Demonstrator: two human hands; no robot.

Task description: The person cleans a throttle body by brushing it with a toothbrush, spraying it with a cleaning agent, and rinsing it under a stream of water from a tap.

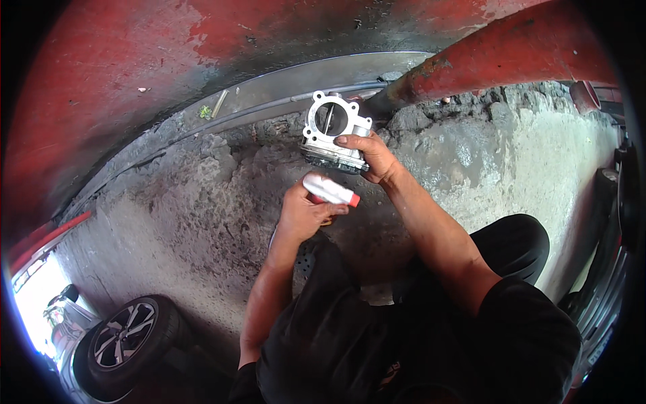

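Your left hand (304, 217) is clenched around a small white spray can (328, 189) with a red cap, held just below the throttle body (333, 132) with its label turned out of reading. Your right hand (372, 157) grips that throttle body by its right side, resting it on the rough grey concrete floor (202, 202); it is a bright silver casting with a round bore, bolt holes at its corners and a dark base, lying just below a metal strip (316, 77), with a car wheel (128, 334) well away to the lower left
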